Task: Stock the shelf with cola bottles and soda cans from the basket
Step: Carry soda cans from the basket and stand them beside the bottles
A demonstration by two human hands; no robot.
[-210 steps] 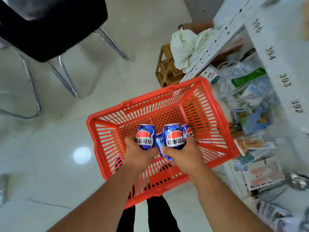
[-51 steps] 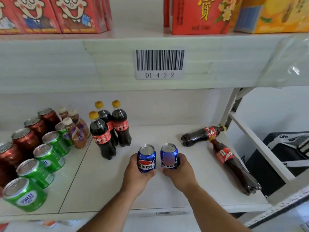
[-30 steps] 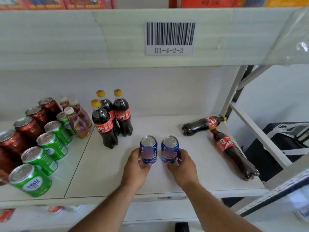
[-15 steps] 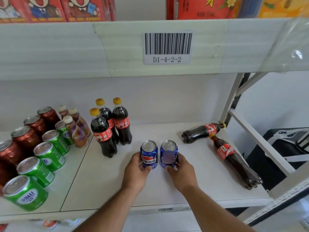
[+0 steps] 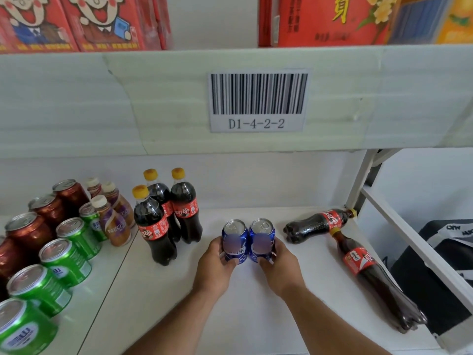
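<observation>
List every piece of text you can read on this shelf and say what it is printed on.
"D1-4-2-2": barcode label on the upper shelf's edge.
"NESC", partly hidden: brown bottle.
Blue cans, held by left hand and right hand: blurred.
Cola bottles, green cans, red cartons: characters too small to read.

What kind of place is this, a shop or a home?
Most likely a small shop or stockroom. The shelf edge carries a barcode label reading D1-4-2-2, the green cans and upright cola bottles stand in rows by kind, and the two hands hold two blue cans on the shelf.
</observation>
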